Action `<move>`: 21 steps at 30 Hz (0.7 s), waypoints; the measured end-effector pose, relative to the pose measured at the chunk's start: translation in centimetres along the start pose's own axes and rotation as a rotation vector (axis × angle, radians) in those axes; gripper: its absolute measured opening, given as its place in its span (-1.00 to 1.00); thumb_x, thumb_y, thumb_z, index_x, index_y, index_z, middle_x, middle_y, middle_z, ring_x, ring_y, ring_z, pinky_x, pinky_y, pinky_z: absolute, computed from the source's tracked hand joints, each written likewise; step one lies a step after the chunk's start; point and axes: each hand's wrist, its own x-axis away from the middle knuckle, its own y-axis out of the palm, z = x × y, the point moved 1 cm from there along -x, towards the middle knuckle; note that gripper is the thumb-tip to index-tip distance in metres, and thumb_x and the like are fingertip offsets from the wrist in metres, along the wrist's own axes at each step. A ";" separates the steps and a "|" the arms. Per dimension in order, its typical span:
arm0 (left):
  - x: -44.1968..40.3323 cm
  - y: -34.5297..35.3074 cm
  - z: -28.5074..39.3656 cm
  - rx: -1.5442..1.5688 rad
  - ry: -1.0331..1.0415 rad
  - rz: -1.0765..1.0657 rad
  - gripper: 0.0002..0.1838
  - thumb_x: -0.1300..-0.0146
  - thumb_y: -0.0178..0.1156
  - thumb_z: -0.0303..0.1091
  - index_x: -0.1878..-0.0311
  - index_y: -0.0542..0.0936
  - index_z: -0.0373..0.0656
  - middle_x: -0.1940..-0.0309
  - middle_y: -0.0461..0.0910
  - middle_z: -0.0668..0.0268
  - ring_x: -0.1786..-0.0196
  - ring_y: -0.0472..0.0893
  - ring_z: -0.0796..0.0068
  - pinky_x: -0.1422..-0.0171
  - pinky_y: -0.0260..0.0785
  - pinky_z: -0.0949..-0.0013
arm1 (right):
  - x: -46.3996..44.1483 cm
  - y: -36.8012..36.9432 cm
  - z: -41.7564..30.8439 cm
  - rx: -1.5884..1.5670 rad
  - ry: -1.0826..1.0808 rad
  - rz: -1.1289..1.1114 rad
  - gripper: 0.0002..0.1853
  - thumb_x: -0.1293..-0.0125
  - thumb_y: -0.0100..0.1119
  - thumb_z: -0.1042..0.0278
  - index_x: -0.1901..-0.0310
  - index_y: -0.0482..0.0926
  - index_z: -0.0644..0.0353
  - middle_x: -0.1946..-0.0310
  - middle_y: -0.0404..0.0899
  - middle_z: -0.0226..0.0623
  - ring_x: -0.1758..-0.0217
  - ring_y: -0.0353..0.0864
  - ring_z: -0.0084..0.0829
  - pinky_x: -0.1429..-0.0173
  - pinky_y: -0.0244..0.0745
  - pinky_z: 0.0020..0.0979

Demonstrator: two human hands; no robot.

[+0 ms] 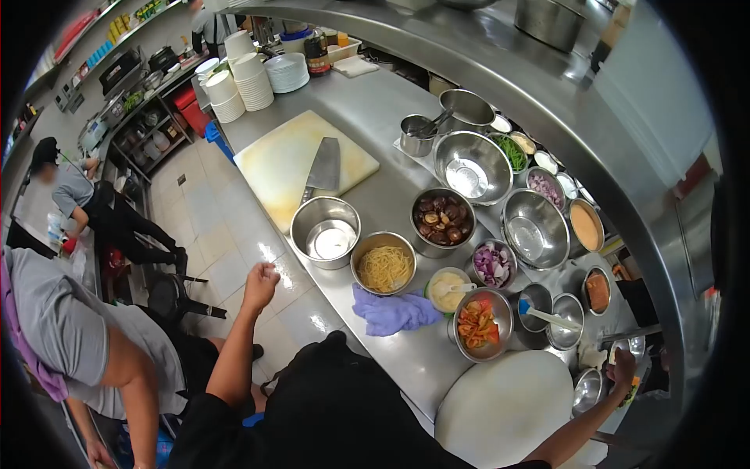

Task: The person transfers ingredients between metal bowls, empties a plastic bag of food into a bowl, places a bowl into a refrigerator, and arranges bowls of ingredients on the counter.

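My left hand [260, 286] is raised over the floor beside the counter, fingers curled, with nothing visible in it. Its nearest things are a steel pot [301, 244] and a bowl of noodles [386, 269]. At the far right, my right hand [623, 370] reaches down over small steel containers, fingers drawn together; what they hold, if anything, is too small to make out. Close by are a steel bowl [587, 392] and a white spatula with a blue end [551, 316]. Below stands a round white board [504, 406].
A cleaver [323, 166] lies on a cutting board [269, 168]. Along the counter are bowls of mushrooms [444, 220], chopped onion [494, 264] and red-orange pieces [478, 324], plus a purple cloth [394, 311]. A steel shelf [500, 66] overhangs the far side. Co-workers [148, 336] stand left.
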 end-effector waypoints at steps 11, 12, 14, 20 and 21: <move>-6.7 3.8 8.4 0.342 -0.065 -0.228 -0.88 -0.09 0.14 -0.49 0.45 0.38 -0.18 0.58 0.38 0.45 0.55 0.35 0.68 0.47 0.27 0.53 | 29.4 18.7 -28.3 0.215 -0.945 -0.838 -0.59 -0.25 0.20 0.29 -0.10 0.46 0.27 0.01 0.53 -0.16 0.03 0.58 -0.24 -0.02 0.48 -0.36; -7.2 4.0 7.5 0.348 -0.066 -0.236 -0.88 -0.09 0.14 -0.49 0.45 0.38 -0.18 0.58 0.38 0.45 0.55 0.35 0.68 0.47 0.27 0.53 | 29.9 22.3 -28.1 0.315 -1.013 -0.881 -0.54 -0.25 0.22 0.23 -0.12 0.44 0.27 -0.03 0.51 -0.11 -0.03 0.56 -0.15 -0.10 0.46 -0.27; -7.6 4.0 5.9 0.409 0.255 -0.152 -0.85 -0.04 0.05 -0.57 0.52 0.29 -0.15 0.61 0.29 0.50 0.58 0.25 0.73 0.51 0.15 0.55 | 31.1 28.0 -27.0 0.464 -1.031 -0.806 -0.47 -0.23 0.23 0.21 -0.20 0.39 0.22 -0.07 0.48 -0.06 0.03 0.57 -0.05 -0.05 0.47 -0.20; -4.6 -0.4 7.2 0.423 0.202 -0.132 -0.86 -0.04 0.10 -0.52 0.51 0.31 -0.22 0.64 0.21 0.50 0.54 0.22 0.73 0.49 0.10 0.54 | 31.2 38.9 -23.5 0.663 -0.955 -0.494 -0.38 -0.21 0.22 0.24 -0.29 0.26 0.12 -0.09 0.42 0.10 -0.07 0.50 0.04 -0.11 0.43 -0.12; -4.3 -1.2 7.7 0.437 0.192 -0.130 -0.86 -0.04 0.10 -0.52 0.50 0.32 -0.22 0.65 0.21 0.50 0.54 0.22 0.73 0.49 0.10 0.54 | 30.4 40.2 -23.0 0.674 -0.959 -0.498 -0.38 -0.21 0.22 0.24 -0.29 0.26 0.12 -0.09 0.42 0.10 -0.07 0.50 0.04 -0.11 0.43 -0.12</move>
